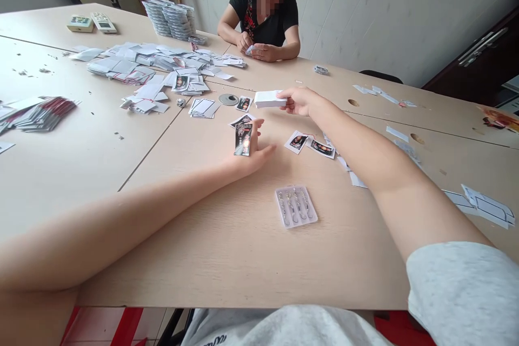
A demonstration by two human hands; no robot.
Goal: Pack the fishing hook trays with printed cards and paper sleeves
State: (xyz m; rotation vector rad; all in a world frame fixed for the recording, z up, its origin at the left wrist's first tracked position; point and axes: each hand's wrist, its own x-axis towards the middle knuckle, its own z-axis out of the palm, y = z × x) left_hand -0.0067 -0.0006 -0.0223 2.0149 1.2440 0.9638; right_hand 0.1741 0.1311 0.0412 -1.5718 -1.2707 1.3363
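Note:
My left hand has a small black printed card at its fingers, with the thumb stretched out away from it. How the fingers grip the card is partly hidden. Farther off, my right hand is closed on the end of a stack of white cards, just above the table. Nearer to me lies a flat clear plastic case with several fishing hooks in a row. Printed cards lie below my right forearm, and another printed card sits beside the white stack.
Heaped paper cards spread over the left of the table. Behind them rise stacked packets. A person across the table handles a small packet. White-backed paper strips lie at right, and a round metal disc near the middle.

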